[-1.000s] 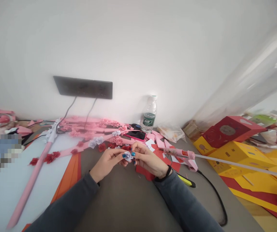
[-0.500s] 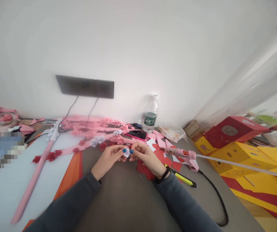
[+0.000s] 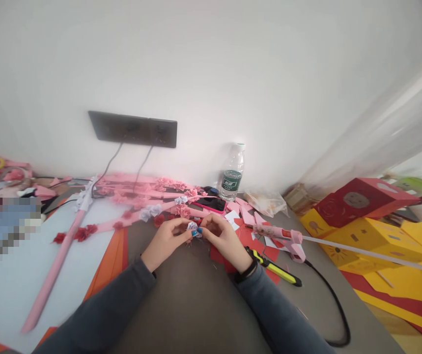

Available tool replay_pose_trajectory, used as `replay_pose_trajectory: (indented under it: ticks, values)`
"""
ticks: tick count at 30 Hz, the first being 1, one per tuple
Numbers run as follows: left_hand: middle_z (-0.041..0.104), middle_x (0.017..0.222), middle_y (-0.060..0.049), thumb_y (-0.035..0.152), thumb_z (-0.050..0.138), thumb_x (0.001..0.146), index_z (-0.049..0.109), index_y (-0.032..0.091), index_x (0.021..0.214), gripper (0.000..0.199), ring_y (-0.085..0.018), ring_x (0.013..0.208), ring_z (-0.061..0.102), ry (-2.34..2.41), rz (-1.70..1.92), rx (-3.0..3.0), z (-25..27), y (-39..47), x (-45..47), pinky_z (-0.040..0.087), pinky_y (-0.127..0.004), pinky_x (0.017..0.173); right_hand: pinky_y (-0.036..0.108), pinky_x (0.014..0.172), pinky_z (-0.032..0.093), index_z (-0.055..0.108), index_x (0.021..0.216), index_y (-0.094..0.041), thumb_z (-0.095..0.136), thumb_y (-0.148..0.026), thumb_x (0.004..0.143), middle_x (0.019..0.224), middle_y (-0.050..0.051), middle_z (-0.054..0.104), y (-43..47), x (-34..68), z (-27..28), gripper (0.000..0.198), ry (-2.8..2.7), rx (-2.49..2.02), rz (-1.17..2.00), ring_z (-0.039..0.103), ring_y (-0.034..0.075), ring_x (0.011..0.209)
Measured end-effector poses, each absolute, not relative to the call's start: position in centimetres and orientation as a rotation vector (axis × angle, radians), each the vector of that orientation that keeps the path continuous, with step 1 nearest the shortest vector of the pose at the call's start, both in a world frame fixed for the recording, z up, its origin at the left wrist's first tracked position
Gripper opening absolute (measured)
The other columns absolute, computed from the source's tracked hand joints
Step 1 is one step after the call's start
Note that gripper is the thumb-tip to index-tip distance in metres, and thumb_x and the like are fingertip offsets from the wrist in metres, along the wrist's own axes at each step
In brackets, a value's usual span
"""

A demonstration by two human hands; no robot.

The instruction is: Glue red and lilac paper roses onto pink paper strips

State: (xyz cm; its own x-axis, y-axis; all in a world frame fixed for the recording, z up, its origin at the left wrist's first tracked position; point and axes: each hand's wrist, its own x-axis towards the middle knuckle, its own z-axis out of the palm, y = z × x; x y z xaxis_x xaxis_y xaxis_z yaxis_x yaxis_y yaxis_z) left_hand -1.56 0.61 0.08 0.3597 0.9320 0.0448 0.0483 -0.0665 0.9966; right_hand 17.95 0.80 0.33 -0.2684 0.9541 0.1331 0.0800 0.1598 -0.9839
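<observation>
A small white paper flower [image 3: 192, 227] is pinched between my two hands above the grey table. My left hand [image 3: 166, 242] grips it from the left with thumb and fingers closed. From the right, my right hand [image 3: 223, 240] closes on the same flower, its thumb almost meeting the left one. Just behind the hands lie pink strips [image 3: 133, 220] dressed with white, pink and red paper flowers. Red paper pieces [image 3: 225, 258] lie beneath and beside my right hand. The fingers hide part of the flower.
Right of my hands lie a yellow utility knife [image 3: 280, 273] and a pink glue gun [image 3: 277, 233] with a black cord. A water bottle [image 3: 232, 172] and a phone [image 3: 211, 204] stand and lie behind. Yellow and red boxes [image 3: 373, 241] fill the right side; a pink tube [image 3: 54, 273] lies left.
My fingers have shifted around the white paper flower, and more of its folded petals shows above the thumbs. The whole view has moved slightly.
</observation>
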Motion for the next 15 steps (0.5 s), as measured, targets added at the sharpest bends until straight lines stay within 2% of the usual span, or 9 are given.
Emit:
replay_pose_trajectory:
  ticks: [3,7,11,15]
  values:
    - [0.074,0.087,-0.008,0.038,0.072,0.084,0.071,0.011,0.107,0.035,-0.019,0.075,0.068,0.971,0.940,1.504,-0.11,0.58,-1.55,0.057,-0.032,0.074,0.027,0.057,0.039,0.062,0.083,-0.021,0.073,-0.045,0.083,0.071,-0.002,0.059,0.67,17.87,0.34,0.027,-1.593,-1.050,1.112,0.050,0.013,0.060]
    - [0.075,0.094,-0.009,0.034,0.072,0.083,0.072,0.011,0.115,0.039,-0.019,0.078,0.068,0.964,0.972,1.503,-0.32,0.43,-1.46,0.057,-0.032,0.076,0.027,0.057,0.036,0.063,0.083,-0.020,0.071,-0.046,0.085,0.072,-0.001,0.059,0.67,18.02,0.44,0.027,-1.602,-1.051,1.122,0.048,0.013,0.060]
    - [0.076,0.099,-0.009,0.032,0.075,0.082,0.073,0.013,0.113,0.037,-0.019,0.080,0.069,0.897,1.037,1.430,-0.56,0.51,-1.46,0.057,-0.030,0.076,0.026,0.057,0.038,0.063,0.083,-0.020,0.073,-0.054,0.084,0.072,-0.002,0.059,0.72,18.22,0.65,0.036,-1.542,-0.988,1.311,0.049,0.012,0.060]
    - [0.076,0.091,-0.009,0.036,0.079,0.080,0.077,0.013,0.106,0.035,-0.017,0.074,0.067,0.832,1.023,1.356,-0.43,0.59,-1.47,0.056,-0.028,0.073,0.024,0.058,0.043,0.062,0.084,-0.020,0.080,-0.055,0.079,0.071,-0.003,0.060,0.53,18.26,0.80,0.040,-1.343,-0.913,1.573,0.053,0.010,0.059]
